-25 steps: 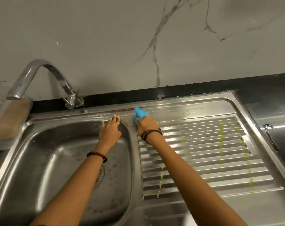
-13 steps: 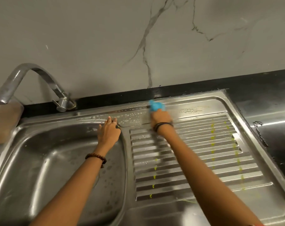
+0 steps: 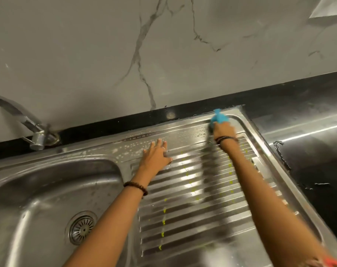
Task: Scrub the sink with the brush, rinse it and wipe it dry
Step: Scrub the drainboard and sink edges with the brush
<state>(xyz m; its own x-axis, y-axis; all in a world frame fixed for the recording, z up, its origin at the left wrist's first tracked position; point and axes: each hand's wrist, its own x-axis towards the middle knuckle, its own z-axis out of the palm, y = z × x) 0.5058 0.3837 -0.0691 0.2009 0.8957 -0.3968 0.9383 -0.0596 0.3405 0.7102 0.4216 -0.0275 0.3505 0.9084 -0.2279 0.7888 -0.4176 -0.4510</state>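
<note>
Right hand [image 3: 223,130] grips blue brush [image 3: 219,117] at the sink's [image 3: 183,132] far right corner, long axis pointing away toward the wall. Left hand [image 3: 157,155] lies flat, fingers straight, on the drainboard's near-left top edge.

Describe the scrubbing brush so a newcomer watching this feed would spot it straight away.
Start at the steel sink and go right across its ribbed drainboard to the far back corner. There the right hand grips the brush. It is the only bright blue thing among grey metal.

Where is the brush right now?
In the head view, the blue brush is at the drainboard's far right corner, in the right hand's grip, near the black counter.
</note>
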